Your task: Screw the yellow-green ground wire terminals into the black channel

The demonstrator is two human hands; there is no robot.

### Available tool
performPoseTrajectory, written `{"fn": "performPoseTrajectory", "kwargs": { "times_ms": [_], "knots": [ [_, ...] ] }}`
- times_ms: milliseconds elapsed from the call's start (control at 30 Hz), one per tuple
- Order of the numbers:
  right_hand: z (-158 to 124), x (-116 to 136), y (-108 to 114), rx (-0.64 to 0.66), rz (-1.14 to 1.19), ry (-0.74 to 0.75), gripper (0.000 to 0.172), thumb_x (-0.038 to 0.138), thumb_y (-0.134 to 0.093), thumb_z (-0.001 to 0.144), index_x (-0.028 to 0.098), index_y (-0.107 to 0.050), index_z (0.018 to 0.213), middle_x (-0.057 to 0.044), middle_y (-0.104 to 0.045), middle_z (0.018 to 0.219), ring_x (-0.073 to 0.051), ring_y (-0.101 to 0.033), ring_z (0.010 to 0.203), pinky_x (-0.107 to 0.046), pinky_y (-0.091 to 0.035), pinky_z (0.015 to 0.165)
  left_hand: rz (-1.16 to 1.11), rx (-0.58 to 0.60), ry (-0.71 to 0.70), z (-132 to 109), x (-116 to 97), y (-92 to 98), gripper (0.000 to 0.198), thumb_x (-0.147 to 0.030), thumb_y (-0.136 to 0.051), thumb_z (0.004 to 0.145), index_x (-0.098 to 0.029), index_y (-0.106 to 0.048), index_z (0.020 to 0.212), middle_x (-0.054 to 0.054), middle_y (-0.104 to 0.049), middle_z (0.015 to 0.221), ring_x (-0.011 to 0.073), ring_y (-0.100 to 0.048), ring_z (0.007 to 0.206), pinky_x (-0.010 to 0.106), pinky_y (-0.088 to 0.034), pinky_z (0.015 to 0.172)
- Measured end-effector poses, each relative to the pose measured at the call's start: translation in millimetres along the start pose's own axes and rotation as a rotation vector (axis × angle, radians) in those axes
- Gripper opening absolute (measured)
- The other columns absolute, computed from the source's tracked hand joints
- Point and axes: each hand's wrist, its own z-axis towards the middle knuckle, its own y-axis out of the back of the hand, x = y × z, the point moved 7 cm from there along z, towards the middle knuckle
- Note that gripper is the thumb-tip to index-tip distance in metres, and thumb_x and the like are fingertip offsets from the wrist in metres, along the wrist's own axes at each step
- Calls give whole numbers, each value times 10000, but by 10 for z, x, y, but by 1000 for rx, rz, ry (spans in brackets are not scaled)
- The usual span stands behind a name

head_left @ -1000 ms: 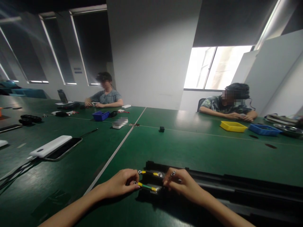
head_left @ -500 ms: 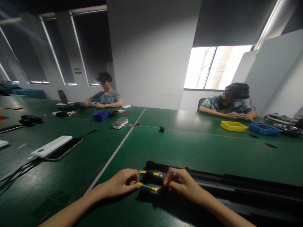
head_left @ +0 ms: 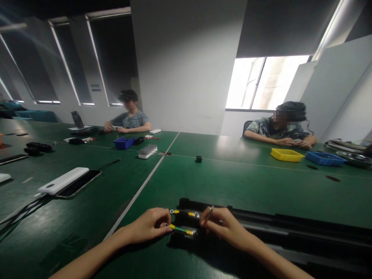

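My left hand (head_left: pixel 152 224) is closed in a pinch at the left end of a green wire with yellow ends (head_left: pixel 180 229); its fingertips are at the ring terminal. Above that wire lies a second short wire with yellow ends (head_left: pixel 183 213), on the end of a long black rail (head_left: pixel 261 223). My right hand (head_left: pixel 217 223) is closed over the rail, just right of both wires, with a small shiny metal piece (head_left: pixel 212 209) between its fingers.
A white power bank (head_left: pixel 64 180) and a phone (head_left: pixel 80 186) with cables lie left. A small black block (head_left: pixel 198 159) stands mid-table. Blue (head_left: pixel 124 142) and yellow (head_left: pixel 286 155) trays are farther back. Two people sit across the green table (head_left: pixel 232 178).
The small metal piece in my right hand has tilted more upright and shifted slightly left. My left hand and both wires look the same.
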Motion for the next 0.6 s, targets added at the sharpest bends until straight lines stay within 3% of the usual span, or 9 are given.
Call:
{"fn": "performPoseTrajectory", "kwargs": {
  "times_ms": [367,600],
  "knots": [
    [-30,30,23,-1,-89,26,271,367,-565,888,153,-725,935,-61,-696,850,-190,-623,793,-284,-493,737,33,-16,8,4,-6,4,103,-256,-614,867,-162,-575,849,-25,-538,772,127,-487,674,193,-347,602],
    [-46,-15,22,26,-70,23,386,457,-532,904,151,-719,1045,-79,-684,874,-187,-614,760,-276,-486,682,21,-6,4,4,-28,4,109,-266,-599,874,-167,-563,842,-19,-536,776,133,-483,679,196,-369,610]
  ]
}}
